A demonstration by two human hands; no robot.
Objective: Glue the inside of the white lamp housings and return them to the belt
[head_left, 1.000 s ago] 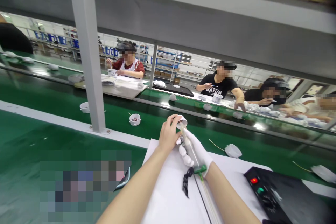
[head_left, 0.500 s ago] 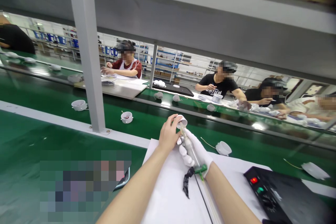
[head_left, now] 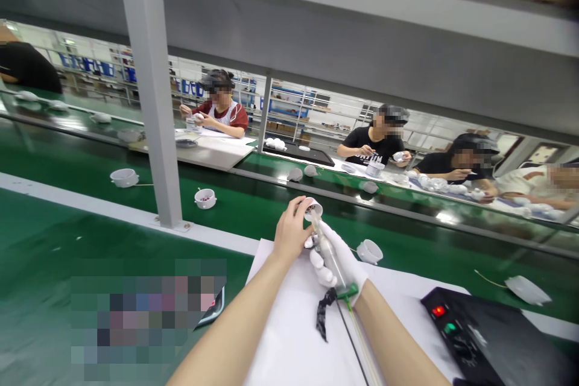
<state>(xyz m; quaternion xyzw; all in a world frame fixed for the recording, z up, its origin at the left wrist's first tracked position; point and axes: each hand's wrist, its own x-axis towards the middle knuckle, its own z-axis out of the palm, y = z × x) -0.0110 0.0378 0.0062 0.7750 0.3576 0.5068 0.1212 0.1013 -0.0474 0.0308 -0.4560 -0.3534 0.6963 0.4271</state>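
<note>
Left grip (head_left: 291, 227) curls round the white cup (head_left: 312, 206)!
Looks light, stiff, best held by its wall; right grip (head_left: 346, 255) wraps the syringe (head_left: 330, 257) beside the cup.

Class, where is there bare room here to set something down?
Free: the sheet between left forearm and black strip, also between right forearm and black box; the belt between the cup near the post and the held cup. Crowded: around left hand, right hand and syringe.
</note>
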